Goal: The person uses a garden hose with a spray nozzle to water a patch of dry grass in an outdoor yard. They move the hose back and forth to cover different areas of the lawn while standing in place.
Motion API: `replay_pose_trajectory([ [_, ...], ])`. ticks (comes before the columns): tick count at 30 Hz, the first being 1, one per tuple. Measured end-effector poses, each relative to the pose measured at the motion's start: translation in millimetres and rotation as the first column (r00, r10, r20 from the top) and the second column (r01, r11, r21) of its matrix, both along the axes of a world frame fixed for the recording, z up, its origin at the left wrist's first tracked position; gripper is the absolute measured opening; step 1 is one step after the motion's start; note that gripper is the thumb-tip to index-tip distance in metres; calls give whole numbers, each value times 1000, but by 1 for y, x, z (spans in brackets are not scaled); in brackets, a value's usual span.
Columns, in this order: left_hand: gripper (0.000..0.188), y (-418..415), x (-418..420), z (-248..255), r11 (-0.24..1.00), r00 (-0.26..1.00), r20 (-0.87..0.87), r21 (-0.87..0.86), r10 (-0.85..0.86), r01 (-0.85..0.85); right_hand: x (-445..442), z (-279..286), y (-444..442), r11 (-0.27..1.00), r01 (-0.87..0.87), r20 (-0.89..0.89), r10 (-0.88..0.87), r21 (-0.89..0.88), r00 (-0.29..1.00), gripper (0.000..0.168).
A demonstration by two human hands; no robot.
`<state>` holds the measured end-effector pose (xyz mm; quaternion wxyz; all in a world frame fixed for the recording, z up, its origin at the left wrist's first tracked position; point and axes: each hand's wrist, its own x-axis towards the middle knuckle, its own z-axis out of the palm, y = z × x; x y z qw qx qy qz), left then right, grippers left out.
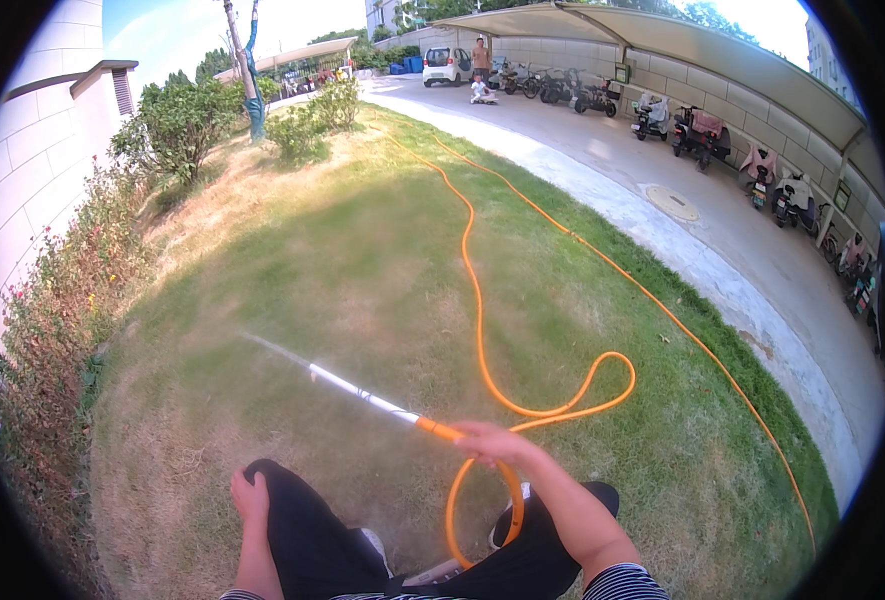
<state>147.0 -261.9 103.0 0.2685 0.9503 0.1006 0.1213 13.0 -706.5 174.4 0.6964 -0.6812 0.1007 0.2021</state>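
Observation:
My right hand [491, 444] grips the orange hose [437, 429] just behind a white pipe [363, 394] fixed to its end. A thin jet of water [277, 349] leaves the pipe's tip towards the left over the grass. Below the hand, the hose makes a loop [453, 510] between my legs. On my left knee [270, 480] in black trousers rests my left hand [251, 495], holding nothing, its fingers partly hidden. I am sitting low, with part of a pale seat [433, 574] visible beneath me.
The hose curls on the lawn [382, 300], with another orange length [637, 285] along its right edge. Flowering plants [74, 300] and shrubs [187, 127] line the left wall. Beyond the paved lane, scooters [701, 135] stand under a canopy. Two people [481, 56] are near a white car [446, 66].

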Motion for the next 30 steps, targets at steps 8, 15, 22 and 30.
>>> replay_pose_trajectory([
  [8, 41, 0, -1, 1, 1000, 1000, 10, 12, -12, 12, -3, -13, -7, 990, 118, -37, -115, 83, 993, 37],
  [15, 41, -2, -2, 3, 1000, 1000, 3, -4, -3, 3, -7, -9, -12, 970, 232, -59, -228, 67, 972, 20],
  [22, 41, -4, -3, 6, 1000, 1000, -14, -1, -2, 2, -8, -6, -10, 947, 319, -56, -317, 42, 947, 20],
  [30, 42, -3, -1, 5, 1000, 1000, -22, 12, 4, -4, -2, 2, -1, 975, 220, -60, -218, 26, 974, 21],
])
